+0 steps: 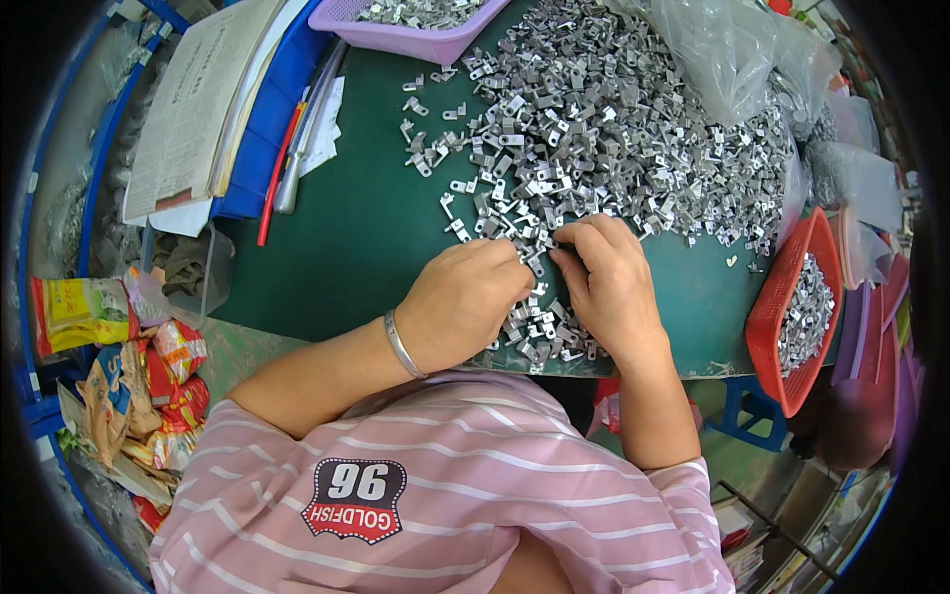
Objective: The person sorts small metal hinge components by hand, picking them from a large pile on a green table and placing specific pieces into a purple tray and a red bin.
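A large heap of small bent metal brackets (pixel 633 129) spreads over the green table, with single pieces scattered at its left side. Both my hands work at its near edge. My left hand (pixel 465 302), a silver bangle on its wrist, is closed with the fingers curled in; a bracket (pixel 537 265) shows by its fingertips, but what it grips is hidden. Just to the right, my right hand (pixel 609 282) has thumb and forefinger bent together over the brackets, and any piece between them is too small to make out. Between my wrists lies a smaller cluster of brackets (pixel 544 332) at the table's front edge.
A purple basket (pixel 435 42) of metal pieces stands at the back, a red basket (pixel 774 327) of them at the right edge. Clear plastic bags (pixel 722 59) cover the heap's far right. Left are a blue bin (pixel 259 148), papers, a red pen (pixel 281 173) and a metal tool (pixel 297 163).
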A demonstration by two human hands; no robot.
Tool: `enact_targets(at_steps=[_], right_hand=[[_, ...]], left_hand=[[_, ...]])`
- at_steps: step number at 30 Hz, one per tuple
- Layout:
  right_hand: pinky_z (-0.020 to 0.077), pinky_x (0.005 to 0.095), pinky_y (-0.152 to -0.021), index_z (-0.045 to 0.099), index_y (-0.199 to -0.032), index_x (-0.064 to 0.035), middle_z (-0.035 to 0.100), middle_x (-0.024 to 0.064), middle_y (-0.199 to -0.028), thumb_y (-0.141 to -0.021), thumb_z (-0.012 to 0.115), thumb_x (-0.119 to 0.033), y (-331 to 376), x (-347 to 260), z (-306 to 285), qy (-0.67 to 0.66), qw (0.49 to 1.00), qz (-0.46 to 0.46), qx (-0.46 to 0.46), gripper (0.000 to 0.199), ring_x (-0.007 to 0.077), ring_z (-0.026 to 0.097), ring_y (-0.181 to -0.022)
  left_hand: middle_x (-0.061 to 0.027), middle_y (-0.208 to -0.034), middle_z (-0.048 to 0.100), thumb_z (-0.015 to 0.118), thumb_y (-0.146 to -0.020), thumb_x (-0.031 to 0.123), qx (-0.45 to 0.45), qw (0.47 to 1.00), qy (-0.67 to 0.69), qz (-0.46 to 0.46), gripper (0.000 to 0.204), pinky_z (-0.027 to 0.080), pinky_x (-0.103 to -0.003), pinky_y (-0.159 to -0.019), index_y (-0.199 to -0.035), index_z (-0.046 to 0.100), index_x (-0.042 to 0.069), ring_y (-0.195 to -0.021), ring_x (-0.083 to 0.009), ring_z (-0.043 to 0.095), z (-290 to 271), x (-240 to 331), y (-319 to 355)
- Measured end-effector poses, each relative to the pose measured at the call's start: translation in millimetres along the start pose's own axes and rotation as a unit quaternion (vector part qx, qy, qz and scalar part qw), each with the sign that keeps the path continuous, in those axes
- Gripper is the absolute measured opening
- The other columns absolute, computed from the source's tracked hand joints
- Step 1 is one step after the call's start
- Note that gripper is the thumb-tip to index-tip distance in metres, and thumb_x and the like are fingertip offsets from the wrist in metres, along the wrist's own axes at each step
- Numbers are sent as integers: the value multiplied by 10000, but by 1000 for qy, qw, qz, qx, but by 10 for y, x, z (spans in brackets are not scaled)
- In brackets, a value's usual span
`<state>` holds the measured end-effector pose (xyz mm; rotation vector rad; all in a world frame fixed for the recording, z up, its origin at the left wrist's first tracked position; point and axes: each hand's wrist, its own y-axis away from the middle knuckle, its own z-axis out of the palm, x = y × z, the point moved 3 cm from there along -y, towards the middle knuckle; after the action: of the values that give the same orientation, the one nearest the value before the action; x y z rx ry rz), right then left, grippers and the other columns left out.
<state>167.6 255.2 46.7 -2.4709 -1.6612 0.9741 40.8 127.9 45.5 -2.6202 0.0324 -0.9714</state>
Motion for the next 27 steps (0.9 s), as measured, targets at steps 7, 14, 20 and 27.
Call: enact_targets(at_steps=[7, 14, 20, 27], right_hand=[[491, 356, -651, 660, -875, 20, 629, 148, -794, -854, 683, -59, 21, 52, -136, -189, 968, 162, 2, 86, 309, 626, -729], [397, 233, -592, 661, -897, 30, 572, -6, -759, -895, 668, -72, 166, 31, -226, -362, 886, 288, -36, 102, 56, 483, -684], [385, 222, -577, 660, -902, 19, 566, -23, -751, -900, 662, -57, 224, 82, -238, -387, 878, 281, 2, 77, 43, 471, -665], [382, 213, -583, 664, -927, 12, 577, -44, -751, -914, 662, -79, 221, 59, -256, -423, 850, 313, -14, 92, 29, 467, -674]], left_hand=[[-40, -858, 683, 661, -934, 91, 14, 850, 412, -327, 138, 485, -207, -603, -1013, 681, -20, -684, -56, 587, -113, -101, 5], [-51, -850, 688, 659, -945, 124, 81, 810, 477, -331, 146, 492, -213, -594, -1009, 669, -7, -674, -79, 604, -344, -184, -137], [-62, -859, 689, 654, -939, 111, 277, 793, 470, -271, 109, 527, -257, -627, -968, 657, 5, -702, -115, 631, -991, -893, -1023], [-81, -965, 699, 655, -928, 83, 250, 858, 358, -271, 271, 525, -237, -655, -1168, 631, -40, -782, -117, 652, -835, -737, -955]])
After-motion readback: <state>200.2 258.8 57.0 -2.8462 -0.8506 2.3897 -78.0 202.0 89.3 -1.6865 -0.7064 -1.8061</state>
